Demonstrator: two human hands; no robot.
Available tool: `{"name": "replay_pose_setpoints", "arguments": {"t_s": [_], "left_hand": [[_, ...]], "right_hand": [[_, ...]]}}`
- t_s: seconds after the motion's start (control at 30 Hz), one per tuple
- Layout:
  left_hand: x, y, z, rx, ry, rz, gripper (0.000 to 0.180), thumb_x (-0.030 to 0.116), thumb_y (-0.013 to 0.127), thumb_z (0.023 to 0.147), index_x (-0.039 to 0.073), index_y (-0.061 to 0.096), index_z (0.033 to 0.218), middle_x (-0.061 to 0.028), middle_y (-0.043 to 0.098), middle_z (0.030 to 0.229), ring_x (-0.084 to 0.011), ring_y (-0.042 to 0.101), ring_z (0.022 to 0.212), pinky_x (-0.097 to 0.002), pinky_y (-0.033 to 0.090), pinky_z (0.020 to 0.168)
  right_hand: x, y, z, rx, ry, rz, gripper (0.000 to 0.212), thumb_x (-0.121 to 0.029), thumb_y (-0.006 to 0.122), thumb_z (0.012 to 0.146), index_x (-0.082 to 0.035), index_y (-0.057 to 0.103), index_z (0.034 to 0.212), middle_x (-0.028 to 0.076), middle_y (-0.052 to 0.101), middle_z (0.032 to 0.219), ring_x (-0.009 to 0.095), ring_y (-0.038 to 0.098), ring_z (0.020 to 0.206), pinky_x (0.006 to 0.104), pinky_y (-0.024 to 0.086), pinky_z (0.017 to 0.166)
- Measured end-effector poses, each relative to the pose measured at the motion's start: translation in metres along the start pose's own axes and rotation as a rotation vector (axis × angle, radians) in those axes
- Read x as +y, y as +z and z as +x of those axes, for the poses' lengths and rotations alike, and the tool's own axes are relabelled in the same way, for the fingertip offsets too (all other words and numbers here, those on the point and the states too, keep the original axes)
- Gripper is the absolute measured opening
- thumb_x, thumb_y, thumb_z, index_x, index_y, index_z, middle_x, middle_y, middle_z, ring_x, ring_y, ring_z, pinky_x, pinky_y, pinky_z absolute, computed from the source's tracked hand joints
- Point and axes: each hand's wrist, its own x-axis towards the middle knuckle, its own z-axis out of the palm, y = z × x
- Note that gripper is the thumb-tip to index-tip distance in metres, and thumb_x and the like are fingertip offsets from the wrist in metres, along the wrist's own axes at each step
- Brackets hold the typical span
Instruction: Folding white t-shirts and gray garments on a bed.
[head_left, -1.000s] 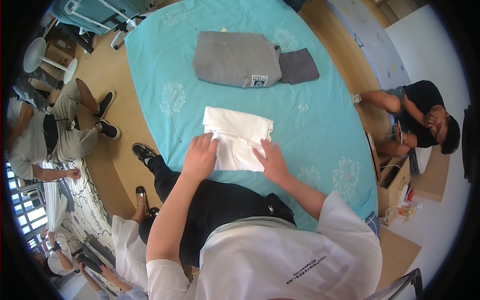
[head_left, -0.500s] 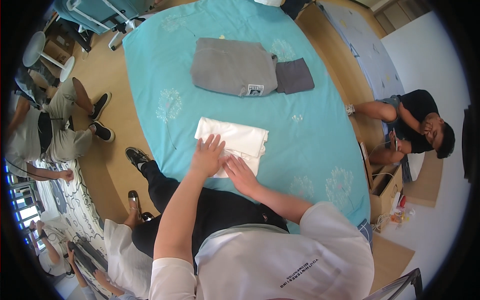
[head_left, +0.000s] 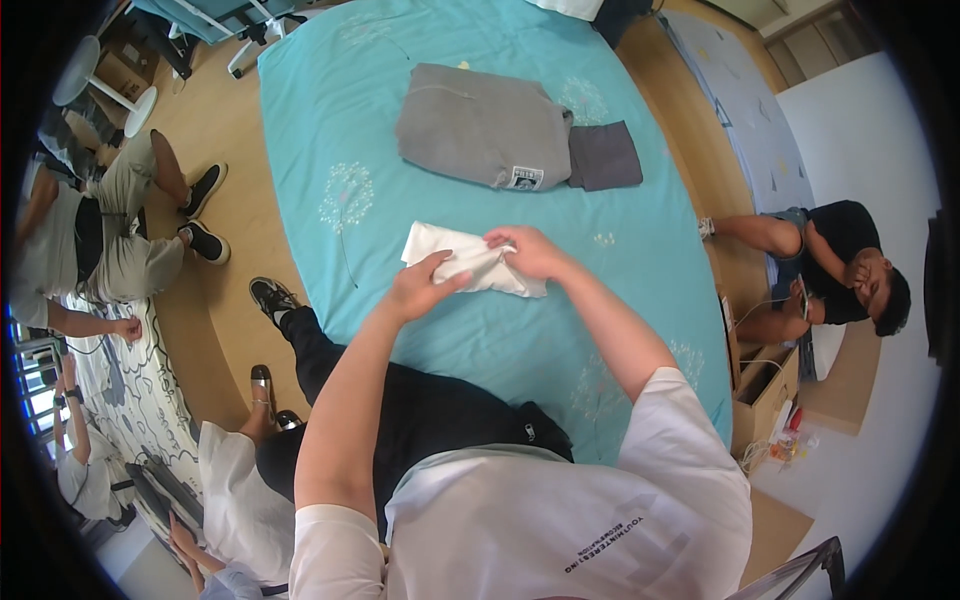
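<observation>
A white folded cloth garment (head_left: 478, 262), now a small compact bundle, lies on the turquoise bedding in front of me. My left hand (head_left: 424, 284) grips its near left side, fingers on top and thumb along the near edge. At the far right part, my right hand (head_left: 530, 252) has its fingers bent over the cloth and pinches it. What lies under the fingers is hidden. Beyond the bundle rests a folded grey sweatshirt (head_left: 480, 125) with a small printed patch, and a darker grey folded cloth (head_left: 606, 156) sticks out at its right side.
The turquoise bed cover (head_left: 370, 210) has white dandelion prints. A person in black (head_left: 845, 235) sits at the right beside a cardboard box (head_left: 765, 390). Another person in beige shorts (head_left: 140, 255) sits at the left, near a white stool (head_left: 140, 112). A desk chair (head_left: 215, 20) stands far left.
The cloth's near part has been folded up into the bundle. My hands, flat and close together before, have moved away from me and apart, and now grip its two sides.
</observation>
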Motion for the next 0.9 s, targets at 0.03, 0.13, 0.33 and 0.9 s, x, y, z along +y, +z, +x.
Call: {"name": "replay_pose_setpoints", "arguments": {"t_s": [0.03,0.13,0.33,0.9], "left_hand": [[0.003,-0.002,-0.002,0.005,-0.001,-0.003,0.065,0.054,0.068,0.088,0.008,0.061,0.133,-0.0171,0.07,0.119,-0.0366,0.065,0.112,-0.0389,0.048,0.1],[0.004,-0.002,-0.003,0.056,0.141,0.334,0.053,0.043,0.067,0.092,0.004,0.061,0.126,-0.0229,0.07,0.11,-0.0399,0.066,0.101,-0.0428,0.052,0.089],[-0.031,0.015,0.032,0.354,0.008,0.135,0.035,0.033,0.062,0.096,-0.003,0.063,0.094,-0.0266,0.065,0.082,-0.0467,0.063,0.082,-0.0507,0.049,0.072],[-0.054,0.023,0.089,0.337,-0.153,0.718,0.037,0.04,0.046,0.103,0.007,0.062,0.095,-0.0175,0.071,0.078,-0.037,0.069,0.071,-0.0502,0.049,0.081]], "right_hand": [[0.0,-0.005,0.004,0.057,0.047,-0.116,0.042,0.003,0.06,0.081,-0.005,0.065,0.122,0.012,0.071,0.114,0.03,0.066,0.107,0.0377,0.052,0.094],[0.01,-0.003,0.008,0.097,0.137,-0.26,0.036,-0.004,0.065,0.084,-0.006,0.066,0.12,0.013,0.069,0.11,0.033,0.065,0.105,0.0415,0.052,0.09],[0.038,0.036,-0.02,0.409,0.091,-0.416,0.025,-0.015,0.065,0.089,-0.006,0.068,0.112,0.015,0.063,0.114,0.036,0.062,0.105,0.0444,0.051,0.089],[0.053,0.084,-0.01,0.512,-0.029,-0.807,0.069,-0.051,0.058,0.092,-0.012,0.047,0.148,0.021,0.039,0.154,0.037,0.034,0.144,0.0605,0.02,0.117]]}}
